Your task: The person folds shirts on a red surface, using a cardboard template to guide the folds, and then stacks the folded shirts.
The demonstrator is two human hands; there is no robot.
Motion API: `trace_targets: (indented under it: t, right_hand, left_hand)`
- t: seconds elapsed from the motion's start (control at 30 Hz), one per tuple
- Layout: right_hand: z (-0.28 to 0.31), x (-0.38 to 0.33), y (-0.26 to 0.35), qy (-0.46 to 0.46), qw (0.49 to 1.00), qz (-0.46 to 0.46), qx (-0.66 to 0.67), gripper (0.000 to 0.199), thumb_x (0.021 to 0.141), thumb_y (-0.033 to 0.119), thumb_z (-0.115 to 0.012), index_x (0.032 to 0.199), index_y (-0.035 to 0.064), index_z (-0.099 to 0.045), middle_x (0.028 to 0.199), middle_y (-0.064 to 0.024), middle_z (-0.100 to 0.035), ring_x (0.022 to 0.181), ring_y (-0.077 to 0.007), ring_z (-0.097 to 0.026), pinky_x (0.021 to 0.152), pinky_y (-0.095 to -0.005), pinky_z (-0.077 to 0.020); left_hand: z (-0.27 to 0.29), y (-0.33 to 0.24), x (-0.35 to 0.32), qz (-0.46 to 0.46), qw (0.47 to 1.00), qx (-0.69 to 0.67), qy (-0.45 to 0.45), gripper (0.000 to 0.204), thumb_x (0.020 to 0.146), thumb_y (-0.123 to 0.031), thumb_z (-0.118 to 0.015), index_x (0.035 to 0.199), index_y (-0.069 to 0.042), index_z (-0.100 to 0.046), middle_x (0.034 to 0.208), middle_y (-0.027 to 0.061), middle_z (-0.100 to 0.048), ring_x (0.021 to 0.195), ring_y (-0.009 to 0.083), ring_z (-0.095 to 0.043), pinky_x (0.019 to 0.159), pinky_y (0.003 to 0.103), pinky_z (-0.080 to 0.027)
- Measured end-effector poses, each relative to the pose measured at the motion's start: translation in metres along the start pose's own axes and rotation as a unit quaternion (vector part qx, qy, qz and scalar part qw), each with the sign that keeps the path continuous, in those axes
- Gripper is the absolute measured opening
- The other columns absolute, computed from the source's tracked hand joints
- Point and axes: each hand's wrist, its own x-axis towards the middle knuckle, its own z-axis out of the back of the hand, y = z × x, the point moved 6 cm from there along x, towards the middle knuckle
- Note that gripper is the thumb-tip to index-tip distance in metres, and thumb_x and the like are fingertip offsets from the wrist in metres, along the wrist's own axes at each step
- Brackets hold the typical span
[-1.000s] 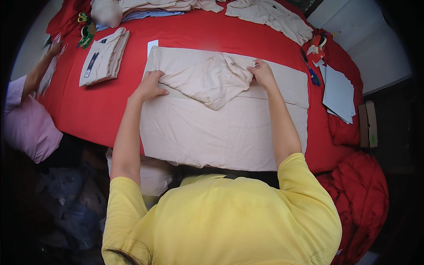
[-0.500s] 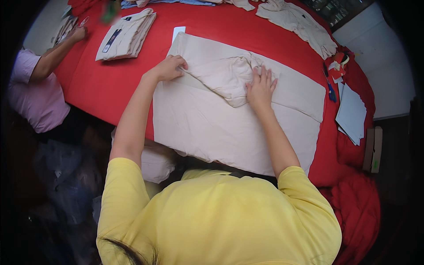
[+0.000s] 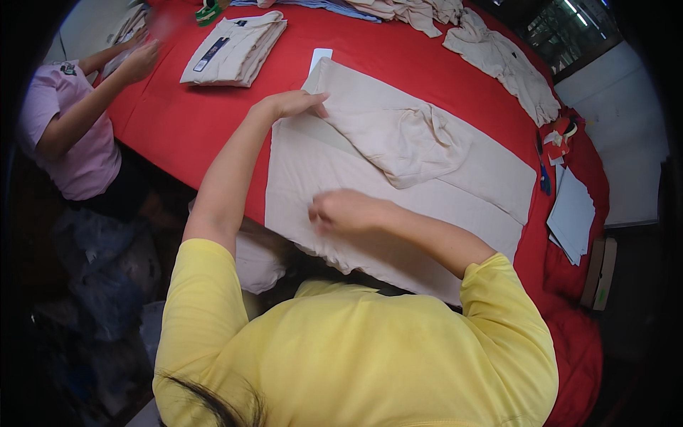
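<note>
Left hand: the left hand (image 3: 293,104) lies flat at the far left corner of the beige cloth (image 3: 398,206), fingers (image 3: 317,108) together and stretched along the cloth's far edge, pressing it to the desk (image 3: 178,128).
Right hand: the right hand (image 3: 341,211) sits on the near left part of the cloth, its fingers curled in; blurred, so whether they pinch the cloth or only press on it cannot be told.
Cloth: it is spread flat on the red desk right in front of the person, under both hands.
Long axis: it runs from the far left corner beneath the left hand down toward the near right edge of the desk.
Bunched part: the crumpled fold (image 3: 409,139) lies in the far half, to the right of the left hand and beyond the right hand; the left hand looks nearer to it.
Around: a folded stack (image 3: 235,48) lies farther left on the desk, loose garments (image 3: 501,60) at the far right, white papers (image 3: 573,217) at the right edge.
Other person: a hand (image 3: 139,60) of someone in a pink shirt reaches onto the desk's far left, well apart from the cloth.
</note>
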Motion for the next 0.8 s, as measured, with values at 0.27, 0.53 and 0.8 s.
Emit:
trace_targets:
  t: [0.27, 0.53, 0.8]
  right_hand:
    - [0.076, 0.114, -0.069, -0.439, 0.892, -0.098, -0.042, 0.013, 0.082, 0.008, -0.059, 0.092, 0.0002, -0.063, 0.093, -0.0185, -0.063, 0.084, -0.0347, -0.064, 0.074, -0.0462, -0.0498]
    - [0.068, 0.115, -0.052, -0.495, 0.864, -0.088, 0.033, 0.007, 0.079, 0.009, -0.063, 0.084, 0.0046, -0.061, 0.087, -0.0128, -0.063, 0.081, -0.0343, -0.061, 0.07, -0.0461, -0.0466]
    - [-0.075, 0.011, 0.108, -0.088, 0.967, 0.196, -0.137, 0.035, 0.08, 0.046, -0.061, 0.082, 0.012, -0.071, 0.094, -0.0054, -0.054, 0.095, -0.0236, -0.047, 0.084, -0.0377, -0.0375]
  left_hand:
    - [0.002, 0.001, 0.016, 0.09, 0.994, -0.043, 0.034, 0.075, 0.09, -0.07, -0.027, 0.114, -0.014, -0.07, 0.134, 0.0082, -0.056, 0.134, 0.0293, -0.037, 0.114, 0.042, -0.022]
    - [0.0, 0.011, 0.018, 0.066, 0.997, -0.018, 0.04, 0.077, 0.09, -0.072, -0.024, 0.116, -0.015, -0.069, 0.135, 0.0076, -0.055, 0.135, 0.0265, -0.037, 0.114, 0.041, -0.02]
    - [0.0, -0.008, -0.001, 0.037, 0.999, -0.004, 0.036, 0.078, 0.089, -0.072, -0.024, 0.12, -0.015, -0.067, 0.14, 0.0099, -0.05, 0.135, 0.027, -0.038, 0.115, 0.039, -0.02]
